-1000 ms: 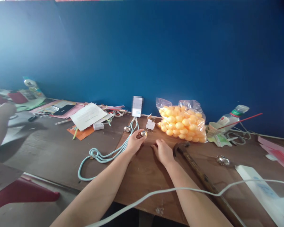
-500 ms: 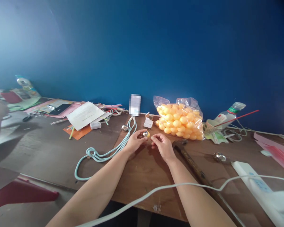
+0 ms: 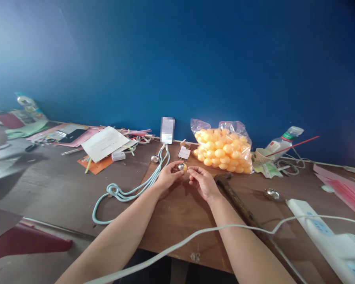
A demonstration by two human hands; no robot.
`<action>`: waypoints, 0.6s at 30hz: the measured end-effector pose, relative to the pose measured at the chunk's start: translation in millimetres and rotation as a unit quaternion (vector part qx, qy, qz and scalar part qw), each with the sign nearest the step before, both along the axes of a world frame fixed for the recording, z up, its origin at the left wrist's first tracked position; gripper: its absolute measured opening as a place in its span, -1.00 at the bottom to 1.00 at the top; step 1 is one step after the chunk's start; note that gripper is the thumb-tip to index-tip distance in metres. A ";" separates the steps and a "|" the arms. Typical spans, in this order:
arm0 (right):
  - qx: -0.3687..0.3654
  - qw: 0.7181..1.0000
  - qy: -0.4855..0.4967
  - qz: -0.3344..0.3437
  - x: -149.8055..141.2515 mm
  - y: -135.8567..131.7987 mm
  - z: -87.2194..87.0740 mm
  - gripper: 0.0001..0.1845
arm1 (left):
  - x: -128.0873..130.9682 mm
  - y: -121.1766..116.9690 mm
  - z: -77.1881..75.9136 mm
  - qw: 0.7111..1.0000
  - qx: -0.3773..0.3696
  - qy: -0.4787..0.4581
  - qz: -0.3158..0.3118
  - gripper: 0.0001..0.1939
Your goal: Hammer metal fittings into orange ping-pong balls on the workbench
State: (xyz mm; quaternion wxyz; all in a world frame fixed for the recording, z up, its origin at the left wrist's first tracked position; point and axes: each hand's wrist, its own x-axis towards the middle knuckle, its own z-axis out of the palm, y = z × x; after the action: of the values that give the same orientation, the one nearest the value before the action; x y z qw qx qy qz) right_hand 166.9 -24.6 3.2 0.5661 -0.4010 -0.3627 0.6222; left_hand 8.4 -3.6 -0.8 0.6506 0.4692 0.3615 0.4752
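Observation:
My left hand (image 3: 169, 176) holds a small orange ball (image 3: 185, 168) partly covered in shiny silver foil (image 3: 181, 166) between thumb and fingers. At the ball's right side is my right hand (image 3: 201, 180), its thumb and forefinger pinched together; anything between them is too small to make out. Just behind the hands lies a small white box (image 3: 184, 153). A clear plastic bag (image 3: 221, 146) full of similar orange balls stands against the wall, right of the hands. One silver foil lump (image 3: 154, 158) rests left of them, another foil lump (image 3: 271, 193) at the right.
A light-blue lanyard (image 3: 130, 196) runs from a blurred card (image 3: 167, 130) by the wall. Along my right forearm lies a hammer (image 3: 235, 200). A white cable (image 3: 192, 235) crosses over both forearms near a power strip (image 3: 310, 221). Papers (image 3: 105, 142) lie left; a bottle (image 3: 284, 142) tilts right.
My right fingers have come slightly closer to the ball. My left hand keeps its hold on it. The whole view has shifted a little.

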 end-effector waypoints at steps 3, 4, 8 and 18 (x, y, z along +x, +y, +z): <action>0.003 1.000 0.006 -0.003 -0.7 0.0 1.0 -0.70 | 0.9 0.1 -0.1 1.000 0.001 -0.003 -0.003 -0.34; 0.003 1.000 0.008 -0.004 -0.9 0.0 1.3 -0.70 | 1.2 0.5 -0.4 1.000 0.003 -0.001 -0.003 -0.35; 0.004 1.000 0.020 0.004 -0.4 0.5 1.4 -0.75 | 1.5 3.6 -2.9 1.000 0.011 0.004 -0.005 -0.38; 0.016 0.999 0.033 -0.010 2.5 2.4 -1.8 -0.73 | 0.8 3.4 -3.7 1.000 0.022 0.012 -0.014 -0.39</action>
State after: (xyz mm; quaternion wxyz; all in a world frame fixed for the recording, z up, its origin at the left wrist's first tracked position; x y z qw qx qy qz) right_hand 169.4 -22.2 1.4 0.5906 -0.3747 -0.3495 0.6234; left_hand 9.2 -0.3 -4.6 0.6425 0.4941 0.3523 0.4679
